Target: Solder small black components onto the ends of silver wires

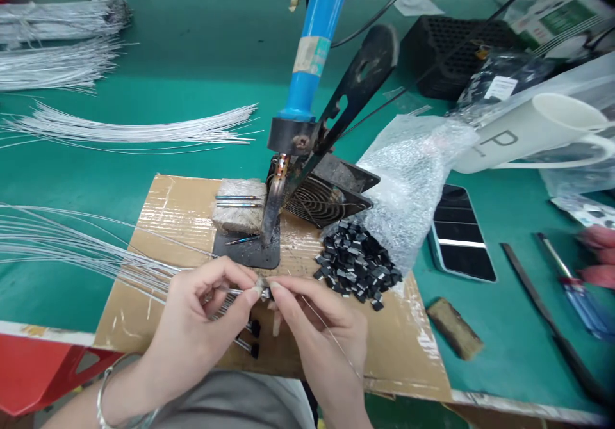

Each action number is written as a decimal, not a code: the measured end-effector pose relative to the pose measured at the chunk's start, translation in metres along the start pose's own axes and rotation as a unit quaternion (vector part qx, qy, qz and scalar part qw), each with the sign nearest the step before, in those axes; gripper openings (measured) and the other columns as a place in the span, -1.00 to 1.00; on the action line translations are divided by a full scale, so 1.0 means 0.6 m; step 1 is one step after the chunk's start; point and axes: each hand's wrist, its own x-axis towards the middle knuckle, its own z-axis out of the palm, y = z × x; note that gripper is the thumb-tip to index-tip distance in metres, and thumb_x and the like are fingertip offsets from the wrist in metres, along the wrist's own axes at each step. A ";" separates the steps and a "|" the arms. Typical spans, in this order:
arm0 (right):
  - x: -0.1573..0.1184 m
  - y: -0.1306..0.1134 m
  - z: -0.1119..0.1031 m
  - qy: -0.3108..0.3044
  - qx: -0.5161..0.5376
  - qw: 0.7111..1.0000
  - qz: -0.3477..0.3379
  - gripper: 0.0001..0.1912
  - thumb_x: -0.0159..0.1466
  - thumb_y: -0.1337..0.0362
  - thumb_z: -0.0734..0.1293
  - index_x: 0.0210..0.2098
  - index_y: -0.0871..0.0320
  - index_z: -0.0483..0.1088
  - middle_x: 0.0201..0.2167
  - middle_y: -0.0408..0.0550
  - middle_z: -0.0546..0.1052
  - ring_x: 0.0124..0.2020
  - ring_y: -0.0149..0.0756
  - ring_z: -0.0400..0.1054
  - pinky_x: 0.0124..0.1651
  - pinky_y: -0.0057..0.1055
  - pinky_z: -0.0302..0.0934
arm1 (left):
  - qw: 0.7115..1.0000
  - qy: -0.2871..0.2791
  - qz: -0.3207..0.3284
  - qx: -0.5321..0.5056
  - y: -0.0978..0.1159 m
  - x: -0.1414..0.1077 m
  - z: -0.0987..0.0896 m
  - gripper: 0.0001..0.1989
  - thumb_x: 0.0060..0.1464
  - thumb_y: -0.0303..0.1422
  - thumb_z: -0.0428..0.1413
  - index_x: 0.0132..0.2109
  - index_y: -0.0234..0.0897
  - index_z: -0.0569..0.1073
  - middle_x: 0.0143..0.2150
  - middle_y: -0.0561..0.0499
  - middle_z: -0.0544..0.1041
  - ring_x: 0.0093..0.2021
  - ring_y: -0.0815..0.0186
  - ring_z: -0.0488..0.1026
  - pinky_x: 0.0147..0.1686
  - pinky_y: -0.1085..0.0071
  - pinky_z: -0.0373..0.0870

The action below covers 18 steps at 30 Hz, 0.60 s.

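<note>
At seven o'clock, left hand (206, 320): pinching cable end (235, 292).
Six o'clock, right hand (324, 333): pinching small metallic part (266, 293).
Five o'clock, black pieces (358, 262): heaped.

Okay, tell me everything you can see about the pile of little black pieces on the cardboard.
The loose heap of small black blocky pieces lies jumbled at all angles on the flat brown cardboard sheet. The pieces look like plastic, and many show shiny, silvery, metal-looking faces. Along its far right side the heap meets the clear bubble-wrap bag. The person's right hand is close by but not touching it. The pieces overlap too much to count.
</note>
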 end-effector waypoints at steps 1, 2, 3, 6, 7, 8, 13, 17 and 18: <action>0.000 0.000 0.001 0.003 0.001 1.000 0.004 -0.92 0.28 0.30 0.46 -0.32 0.02 0.66 -0.48 -0.14 0.60 -0.58 -0.48 0.40 -0.51 -0.65 0.32 | 1.000 0.002 0.000 0.000 -0.002 -0.001 0.000 -0.88 0.15 -0.41 0.18 -0.37 -0.27 0.54 -0.31 -0.05 0.63 -0.37 0.34 0.55 -0.51 0.56 0.37; 0.000 -0.001 0.001 0.003 0.004 1.000 0.004 -0.91 0.28 0.30 0.46 -0.32 0.02 0.66 -0.49 -0.15 0.60 -0.59 -0.49 0.40 -0.51 -0.65 0.33 | 1.000 0.002 0.001 0.000 -0.003 -0.001 0.000 -0.88 0.15 -0.42 0.18 -0.37 -0.26 0.54 -0.30 -0.05 0.62 -0.36 0.34 0.56 -0.50 0.56 0.38; 0.000 -0.001 0.002 0.002 0.006 1.000 0.002 -0.91 0.27 0.31 0.46 -0.33 0.01 0.66 -0.50 -0.15 0.60 -0.59 -0.48 0.41 -0.51 -0.66 0.34 | 1.000 0.003 0.002 0.000 -0.005 -0.001 0.000 -0.88 0.15 -0.42 0.18 -0.36 -0.26 0.54 -0.30 -0.05 0.62 -0.35 0.34 0.56 -0.49 0.57 0.38; 0.002 -0.002 0.003 0.001 0.022 1.000 0.003 -0.87 0.27 0.34 0.46 -0.32 -0.03 0.67 -0.52 -0.18 0.60 -0.59 -0.51 0.42 -0.50 -0.70 0.34 | 1.000 0.005 0.005 0.000 -0.005 -0.001 0.000 -0.88 0.15 -0.43 0.18 -0.37 -0.27 0.54 -0.30 -0.04 0.62 -0.35 0.35 0.56 -0.48 0.58 0.39; 0.003 -0.002 0.003 0.000 0.030 1.000 0.005 -0.86 0.27 0.34 0.46 -0.32 -0.04 0.67 -0.53 -0.19 0.59 -0.60 -0.52 0.42 -0.50 -0.71 0.33 | 1.000 0.005 0.004 0.002 -0.005 0.000 0.000 -0.88 0.15 -0.44 0.18 -0.38 -0.27 0.54 -0.31 -0.05 0.62 -0.36 0.35 0.56 -0.49 0.58 0.39; 0.003 -0.002 0.004 0.001 0.036 0.999 0.009 -0.86 0.27 0.34 0.46 -0.31 -0.04 0.67 -0.53 -0.19 0.59 -0.61 -0.52 0.41 -0.51 -0.71 0.33 | 1.000 0.003 0.004 0.003 -0.004 0.001 0.000 -0.88 0.14 -0.44 0.18 -0.38 -0.28 0.54 -0.31 -0.05 0.61 -0.37 0.35 0.56 -0.49 0.58 0.39; 0.003 -0.003 0.007 0.002 0.041 0.999 0.005 -0.86 0.26 0.36 0.46 -0.31 -0.01 0.67 -0.53 -0.17 0.59 -0.61 -0.51 0.42 -0.50 -0.71 0.33 | 1.000 0.009 0.011 -0.020 -0.001 0.002 0.003 -0.88 0.13 -0.49 0.18 -0.39 -0.30 0.53 -0.33 -0.02 0.61 -0.36 0.42 0.55 -0.41 0.65 0.44; 0.002 -0.003 0.010 0.019 0.041 0.999 0.000 -0.89 0.24 0.34 0.47 -0.35 0.02 0.67 -0.56 -0.17 0.58 -0.63 -0.49 0.42 -0.53 -0.69 0.33 | 0.999 0.004 0.009 -0.044 0.000 0.002 0.005 -0.87 0.14 -0.50 0.18 -0.39 -0.32 0.52 -0.33 -0.02 0.61 -0.34 0.44 0.56 -0.36 0.67 0.45; 0.002 -0.002 0.009 0.016 0.035 0.999 0.006 -0.89 0.25 0.34 0.47 -0.34 0.01 0.67 -0.55 -0.18 0.58 -0.62 -0.49 0.42 -0.52 -0.69 0.33 | 0.999 0.003 0.008 -0.044 0.001 0.003 0.005 -0.87 0.14 -0.50 0.18 -0.40 -0.32 0.52 -0.33 -0.03 0.61 -0.34 0.44 0.56 -0.36 0.67 0.46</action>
